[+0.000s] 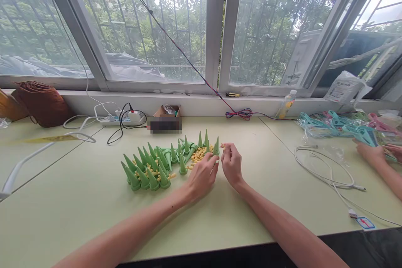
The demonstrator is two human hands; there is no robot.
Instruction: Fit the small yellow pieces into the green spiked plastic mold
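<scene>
Room for moving ran across the counter from your forearms to its near edge. Four green cones formed the cluster's front row, left of one yellow pile. Your left hand, curled nearly closed, held one upright cone; your right hand, wrist angled inward, pinched one yellow piece.

Cones on the table, box behind, bottle farther right.
</scene>
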